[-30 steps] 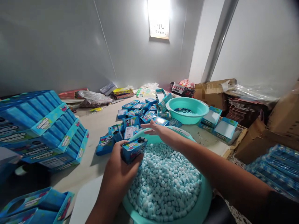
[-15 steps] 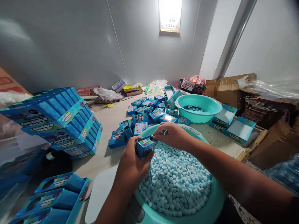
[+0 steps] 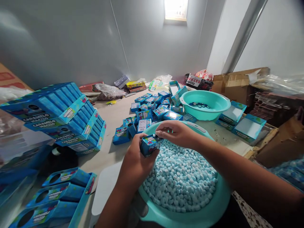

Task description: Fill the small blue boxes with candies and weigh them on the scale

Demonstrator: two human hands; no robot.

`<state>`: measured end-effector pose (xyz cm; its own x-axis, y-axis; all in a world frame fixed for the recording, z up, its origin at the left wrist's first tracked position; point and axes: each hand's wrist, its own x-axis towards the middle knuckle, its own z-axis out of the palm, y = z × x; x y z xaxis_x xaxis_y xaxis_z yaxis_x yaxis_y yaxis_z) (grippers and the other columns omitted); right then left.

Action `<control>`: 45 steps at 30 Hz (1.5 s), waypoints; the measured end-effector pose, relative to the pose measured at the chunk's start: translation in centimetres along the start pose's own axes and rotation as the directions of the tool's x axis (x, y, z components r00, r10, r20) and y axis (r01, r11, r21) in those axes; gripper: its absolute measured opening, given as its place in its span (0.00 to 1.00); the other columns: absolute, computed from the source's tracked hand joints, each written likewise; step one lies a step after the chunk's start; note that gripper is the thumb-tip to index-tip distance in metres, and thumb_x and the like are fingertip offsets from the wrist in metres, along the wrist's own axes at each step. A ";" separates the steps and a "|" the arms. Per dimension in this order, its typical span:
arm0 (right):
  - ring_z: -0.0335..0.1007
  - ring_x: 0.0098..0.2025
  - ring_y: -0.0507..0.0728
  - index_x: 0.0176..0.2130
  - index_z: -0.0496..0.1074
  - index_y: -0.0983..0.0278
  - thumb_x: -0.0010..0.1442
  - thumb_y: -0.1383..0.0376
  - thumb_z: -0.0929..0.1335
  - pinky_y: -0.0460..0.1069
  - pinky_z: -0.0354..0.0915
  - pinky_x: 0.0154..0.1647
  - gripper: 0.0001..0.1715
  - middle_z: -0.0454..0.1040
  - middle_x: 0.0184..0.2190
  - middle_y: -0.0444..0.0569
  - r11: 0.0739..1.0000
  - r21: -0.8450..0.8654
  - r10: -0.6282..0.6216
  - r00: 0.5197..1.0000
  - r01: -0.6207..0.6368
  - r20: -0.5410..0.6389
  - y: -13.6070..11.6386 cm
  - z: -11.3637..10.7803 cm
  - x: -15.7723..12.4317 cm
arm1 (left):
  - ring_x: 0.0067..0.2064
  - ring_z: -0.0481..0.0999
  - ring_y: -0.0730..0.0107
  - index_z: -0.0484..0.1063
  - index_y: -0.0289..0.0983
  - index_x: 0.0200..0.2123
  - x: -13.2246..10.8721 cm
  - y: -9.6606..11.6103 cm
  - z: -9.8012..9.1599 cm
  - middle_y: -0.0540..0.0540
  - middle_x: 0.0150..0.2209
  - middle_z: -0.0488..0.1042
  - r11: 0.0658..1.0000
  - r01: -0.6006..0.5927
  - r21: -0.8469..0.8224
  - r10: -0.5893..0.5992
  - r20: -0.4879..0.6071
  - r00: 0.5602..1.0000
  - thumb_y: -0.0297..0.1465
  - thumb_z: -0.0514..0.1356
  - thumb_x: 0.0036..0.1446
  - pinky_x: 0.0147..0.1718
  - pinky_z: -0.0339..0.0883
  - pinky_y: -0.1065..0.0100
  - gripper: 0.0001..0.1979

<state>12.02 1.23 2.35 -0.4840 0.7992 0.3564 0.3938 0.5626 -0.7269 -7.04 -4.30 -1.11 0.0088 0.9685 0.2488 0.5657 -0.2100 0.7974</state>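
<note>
Having drawn in since a second ago, the right grip (image 3: 177, 133) is hovering right at the small box (image 3: 147, 147). Glossy, blue and brightly printed, that box is tilting above the near basin (image 3: 220, 201). The left grip (image 3: 139, 160) is wrapping round it; the right is bunching, any contents unclear. Rounded pale-blue candies (image 3: 180, 177) are filling the teal plastic; beyond, blue cartons (image 3: 144, 125) are crowding the pale desk (image 3: 108, 114).

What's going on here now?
The left hand holds a small blue box over the edge of a turquoise basin of pale blue pieces, with the right hand at the box's top. Loose blue boxes lie beyond, near a second turquoise basin. Stacked trays of boxes stand at the left.
</note>
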 end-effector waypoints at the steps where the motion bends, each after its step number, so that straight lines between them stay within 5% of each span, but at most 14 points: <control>1: 0.66 0.32 0.51 0.40 0.77 0.65 0.64 0.60 0.68 0.47 0.62 0.33 0.12 0.74 0.31 0.46 1.000 -0.010 -0.007 1.000 0.007 0.005 0.0 0.1 0.0 | 0.38 0.77 0.65 0.64 0.42 0.50 0.0 0.0 0.0 0.49 0.40 0.75 1.000 -0.004 -0.001 0.004 -0.001 1.000 0.38 0.67 0.52 0.38 0.70 0.65 0.24; 4: 0.66 0.34 0.51 0.43 0.77 0.64 0.64 0.63 0.67 0.47 0.62 0.35 0.11 0.74 0.34 0.46 0.997 -0.049 -0.058 0.997 0.061 0.048 -0.1 0.1 -0.1 | 0.38 0.77 0.66 0.64 0.42 0.50 -0.1 -0.2 0.0 0.50 0.40 0.75 1.000 -0.027 0.011 0.028 -0.009 1.000 0.37 0.67 0.52 0.38 0.71 0.65 0.23; 9: 0.63 0.33 0.50 0.28 0.74 0.65 0.64 0.61 0.67 0.47 0.60 0.35 0.15 0.70 0.30 0.46 0.989 -0.128 -0.066 0.997 0.071 0.039 -0.3 -0.2 -0.1 | 0.40 0.77 0.64 0.64 0.42 0.50 -0.1 -0.3 0.2 0.49 0.41 0.75 0.998 -0.056 -0.030 0.055 -0.026 0.998 0.36 0.68 0.51 0.40 0.72 0.63 0.25; 14: 0.68 0.36 0.55 0.40 0.75 0.65 0.67 0.61 0.62 0.50 0.63 0.37 0.15 0.75 0.36 0.52 0.971 -0.140 0.187 0.980 -0.196 -0.074 0.9 -0.1 0.3 | 0.40 0.78 0.62 0.65 0.40 0.49 0.0 -0.1 0.3 0.47 0.41 0.75 0.996 -0.080 -0.040 0.074 -0.121 0.990 0.36 0.70 0.48 0.39 0.72 0.63 0.26; 16: 0.71 0.40 0.60 0.46 0.76 0.66 0.67 0.59 0.60 0.54 0.65 0.40 0.19 0.77 0.42 0.57 0.889 -0.291 0.385 0.921 -0.353 0.057 1.3 0.4 0.1 | 0.42 0.78 0.61 0.65 0.40 0.49 0.2 -0.1 0.3 0.46 0.42 0.75 0.996 -0.068 -0.061 0.054 -0.206 0.977 0.36 0.71 0.47 0.41 0.73 0.62 0.28; 18: 0.72 0.48 0.68 0.54 0.74 0.66 0.64 0.49 0.63 0.59 0.67 0.44 0.29 0.74 0.52 0.63 0.797 -0.485 0.535 0.793 -0.359 0.291 1.2 1.1 -0.4 | 0.44 0.78 0.59 0.64 0.40 0.49 0.3 -0.1 0.3 0.44 0.43 0.75 0.996 -0.045 -0.081 0.019 -0.306 0.952 0.36 0.72 0.46 0.44 0.73 0.60 0.29; 20: 0.68 0.57 0.74 0.63 0.67 0.65 0.55 0.39 0.68 0.62 0.66 0.51 0.48 0.64 0.63 0.65 0.793 -0.550 0.561 0.668 -0.263 0.489 0.7 1.9 -0.9 | 0.46 0.78 0.58 0.64 0.39 0.48 0.5 -0.2 0.3 0.44 0.45 0.75 0.997 -0.036 -0.073 0.005 -0.379 0.925 0.36 0.72 0.46 0.46 0.73 0.59 0.28; 23: 0.61 0.63 0.77 0.68 0.59 0.66 0.43 0.36 0.73 0.63 0.64 0.58 0.65 0.58 0.67 0.65 0.837 -0.534 0.484 0.622 -0.122 0.616 -0.2 2.7 -1.3 | 0.45 0.78 0.59 0.64 0.39 0.47 0.6 -0.3 0.4 0.44 0.44 0.75 0.996 -0.045 -0.073 0.014 -0.373 0.928 0.36 0.72 0.46 0.46 0.73 0.59 0.28; 26: 0.70 0.55 0.75 0.64 0.64 0.69 0.41 0.38 0.76 0.63 0.69 0.51 0.62 0.70 0.58 0.65 0.841 -0.539 0.451 0.622 -0.055 0.640 -0.3 3.2 -1.4 | 0.45 0.79 0.60 0.64 0.38 0.48 0.5 -0.4 0.5 0.44 0.43 0.76 0.989 -0.042 -0.139 -0.007 -0.335 0.942 0.35 0.72 0.46 0.45 0.74 0.60 0.28; 29: 0.76 0.41 0.68 0.51 0.74 0.63 0.42 0.45 0.78 0.58 0.71 0.39 0.42 0.79 0.42 0.57 0.876 -0.476 0.393 0.695 -0.082 0.603 0.4 3.5 -1.6 | 0.45 0.79 0.60 0.64 0.39 0.48 0.4 -0.4 0.5 0.45 0.43 0.76 0.984 -0.050 -0.174 -0.007 -0.316 0.949 0.35 0.71 0.47 0.45 0.74 0.61 0.28; 32: 0.68 0.25 0.57 0.30 0.75 0.59 0.42 0.58 0.79 0.54 0.66 0.29 0.16 0.74 0.25 0.47 0.922 -0.370 0.304 0.810 -0.118 0.501 1.3 3.7 -1.8 | 0.45 0.79 0.61 0.63 0.39 0.50 0.3 -0.3 0.5 0.45 0.44 0.76 0.983 -0.057 -0.172 0.008 -0.273 0.962 0.35 0.71 0.48 0.44 0.74 0.62 0.28; 38: 0.52 0.17 0.47 0.20 0.70 0.61 0.43 0.68 0.76 0.49 0.48 0.19 0.12 0.65 0.16 0.42 0.941 -0.247 0.290 0.929 -0.232 0.232 3.3 1.9 -0.5 | 0.45 0.78 0.60 0.63 0.40 0.51 0.0 0.0 0.3 0.45 0.44 0.74 0.993 -0.075 -0.087 0.049 -0.262 0.964 0.36 0.70 0.50 0.44 0.73 0.61 0.28; 41: 0.56 0.18 0.48 0.25 0.73 0.62 0.49 0.60 0.76 0.48 0.47 0.17 0.11 0.68 0.18 0.43 0.929 -0.084 0.369 0.922 -0.361 0.120 3.5 0.0 0.5 | 0.43 0.78 0.62 0.62 0.40 0.50 0.0 0.0 0.2 0.45 0.43 0.74 0.995 -0.078 -0.065 0.059 -0.246 0.967 0.36 0.70 0.50 0.42 0.73 0.63 0.27; 45: 0.58 0.20 0.48 0.29 0.70 0.63 0.54 0.56 0.74 0.46 0.46 0.16 0.15 0.69 0.23 0.46 0.769 0.442 0.511 0.860 -0.462 0.011 2.5 -1.6 1.3 | 0.40 0.77 0.65 0.63 0.41 0.50 0.0 -0.2 0.1 0.47 0.41 0.74 0.994 -0.099 -0.045 0.094 -0.089 0.992 0.37 0.70 0.51 0.39 0.71 0.65 0.26</control>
<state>13.62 4.04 1.97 -0.2234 0.9721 -0.0710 0.1815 -0.0301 -0.9829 -7.07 -4.19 -1.34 -0.0115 0.9286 0.3709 0.5245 -0.3102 0.7929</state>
